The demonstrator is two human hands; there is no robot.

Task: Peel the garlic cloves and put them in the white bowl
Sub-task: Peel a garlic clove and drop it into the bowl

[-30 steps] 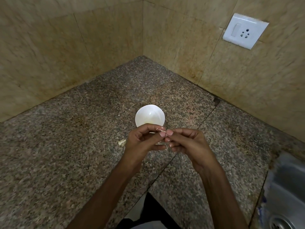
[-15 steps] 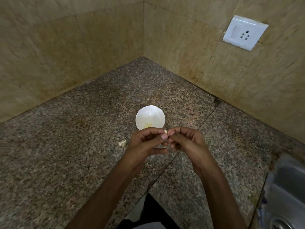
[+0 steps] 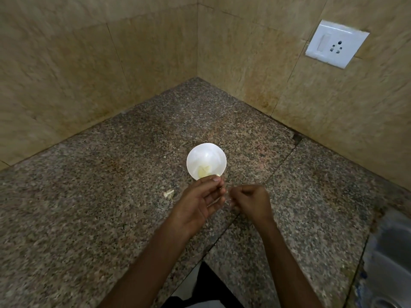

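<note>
One peel scrap [image 3: 168,194] lying on counter [image 3: 89,207], left of both hands. Left hand [image 3: 198,203] pinching garlic clove [image 3: 218,175] at near rim of white bowl [image 3: 206,152], pale pieces [image 3: 203,172] inside. Right hand [image 3: 251,200] now parted from left, fingertips joined earlier; fingers curled, contents not discernible.

A speckled brown-grey granite surface [image 3: 111,196] runs back into a far corner where two walls [image 3: 66,63] meet. Both are clad in large beige marbled tiles with thin dark joints, and the right one is stained rusty brown low down near the corner. A white switch-and-socket plate [image 3: 337,46] sits high on the right wall. A straight seam [image 3: 278,167] crosses the stone diagonally. A steel sink [image 3: 387,252] is set in at the near right. The light is dim and warm.
</note>
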